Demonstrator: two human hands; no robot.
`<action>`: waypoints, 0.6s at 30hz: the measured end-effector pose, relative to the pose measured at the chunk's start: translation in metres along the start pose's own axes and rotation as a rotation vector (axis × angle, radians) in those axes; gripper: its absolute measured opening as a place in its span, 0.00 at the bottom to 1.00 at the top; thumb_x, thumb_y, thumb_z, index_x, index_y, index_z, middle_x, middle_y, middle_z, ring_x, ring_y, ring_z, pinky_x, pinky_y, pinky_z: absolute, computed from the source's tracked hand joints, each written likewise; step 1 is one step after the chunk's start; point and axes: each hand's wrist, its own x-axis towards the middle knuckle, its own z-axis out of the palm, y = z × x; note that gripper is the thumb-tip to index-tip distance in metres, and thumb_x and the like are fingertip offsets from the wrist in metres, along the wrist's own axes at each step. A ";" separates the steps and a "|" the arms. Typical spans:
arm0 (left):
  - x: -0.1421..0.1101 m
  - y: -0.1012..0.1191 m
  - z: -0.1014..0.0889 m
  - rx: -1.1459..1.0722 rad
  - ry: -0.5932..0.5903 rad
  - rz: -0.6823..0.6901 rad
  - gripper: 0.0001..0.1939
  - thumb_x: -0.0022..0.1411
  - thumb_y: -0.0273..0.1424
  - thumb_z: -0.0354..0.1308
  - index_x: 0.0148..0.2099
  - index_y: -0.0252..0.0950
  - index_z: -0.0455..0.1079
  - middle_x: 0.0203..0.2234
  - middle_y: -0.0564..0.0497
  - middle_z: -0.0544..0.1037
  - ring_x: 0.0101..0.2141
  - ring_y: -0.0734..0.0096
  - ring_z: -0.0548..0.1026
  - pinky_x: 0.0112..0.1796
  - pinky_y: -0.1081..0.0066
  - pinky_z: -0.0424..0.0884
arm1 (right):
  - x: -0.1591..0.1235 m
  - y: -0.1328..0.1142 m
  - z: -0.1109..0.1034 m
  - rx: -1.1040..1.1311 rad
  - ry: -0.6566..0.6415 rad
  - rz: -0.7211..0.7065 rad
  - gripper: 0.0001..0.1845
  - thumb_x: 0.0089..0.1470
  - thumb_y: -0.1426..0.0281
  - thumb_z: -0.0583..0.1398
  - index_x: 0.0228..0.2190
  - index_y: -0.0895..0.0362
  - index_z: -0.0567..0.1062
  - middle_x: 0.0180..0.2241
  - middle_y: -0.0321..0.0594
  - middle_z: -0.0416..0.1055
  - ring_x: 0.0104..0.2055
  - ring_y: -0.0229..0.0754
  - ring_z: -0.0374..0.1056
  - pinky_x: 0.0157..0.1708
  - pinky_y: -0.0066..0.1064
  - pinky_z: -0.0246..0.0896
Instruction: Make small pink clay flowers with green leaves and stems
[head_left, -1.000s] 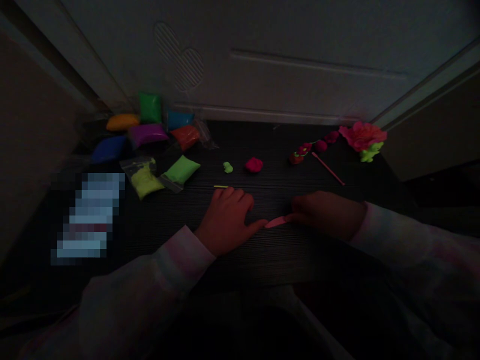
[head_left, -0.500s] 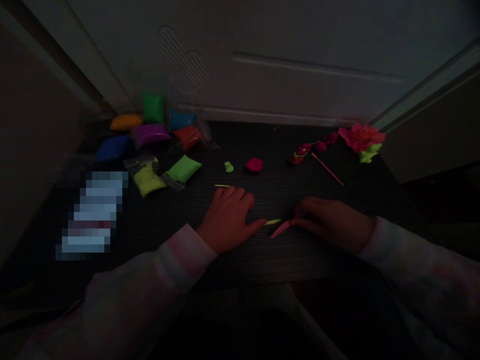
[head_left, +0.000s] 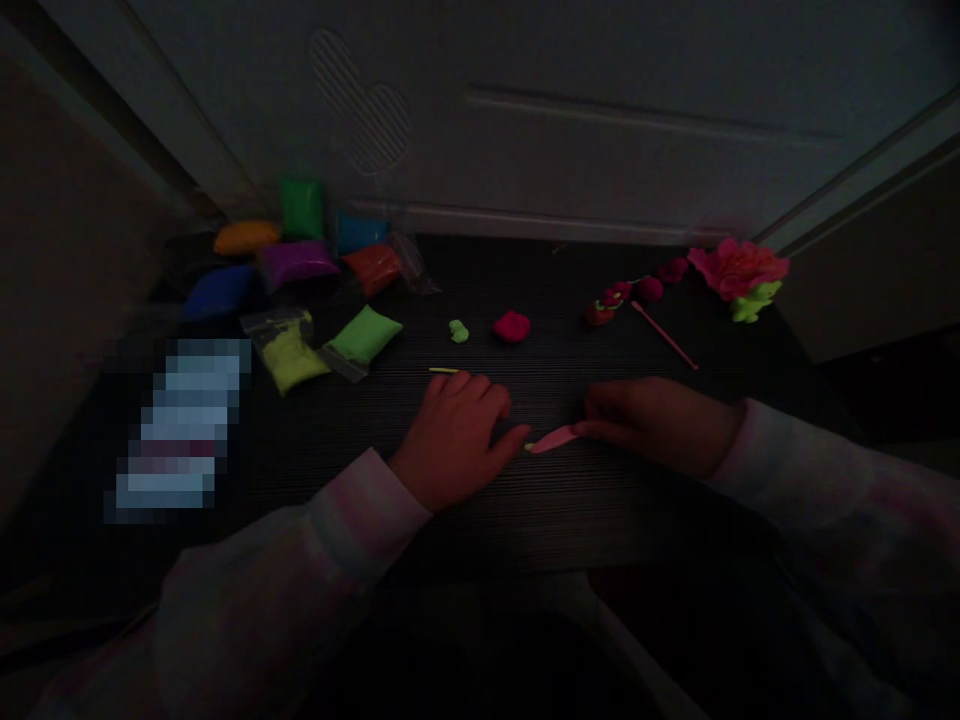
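In the head view my right hand (head_left: 645,418) is closed around a pink clay knife (head_left: 555,439), its flat blade low over the dark table and pointing left. The blade lies over a small yellow-green clay piece (head_left: 529,447), most of which it hides. My left hand (head_left: 457,440) rests palm down on the table, thumb stretched out beside that piece, holding nothing. Just beyond its fingers lies a thin yellow clay strip (head_left: 443,370). Farther back sit a small light-green clay lump (head_left: 458,331) and a crimson clay lump (head_left: 511,327).
Several bags of coloured clay, including a light-green bag (head_left: 364,341) and a purple bag (head_left: 300,263), lie at the back left. A blurred-out bright phone-like rectangle (head_left: 180,430) is at left. At right are a pink stick tool (head_left: 665,335) and a pink flower (head_left: 739,268).
The clay knife first swung off the yellow-green piece, showing it as a strip by my left thumb, then came back over it. My left hand has stayed nearly still.
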 end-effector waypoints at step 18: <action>0.000 0.000 0.002 0.030 0.008 0.018 0.14 0.55 0.43 0.50 0.33 0.36 0.62 0.31 0.49 0.69 0.36 0.61 0.64 0.37 0.62 0.58 | -0.014 0.010 0.014 0.126 0.218 -0.060 0.15 0.53 0.59 0.49 0.27 0.57 0.67 0.26 0.38 0.68 0.27 0.37 0.63 0.28 0.28 0.56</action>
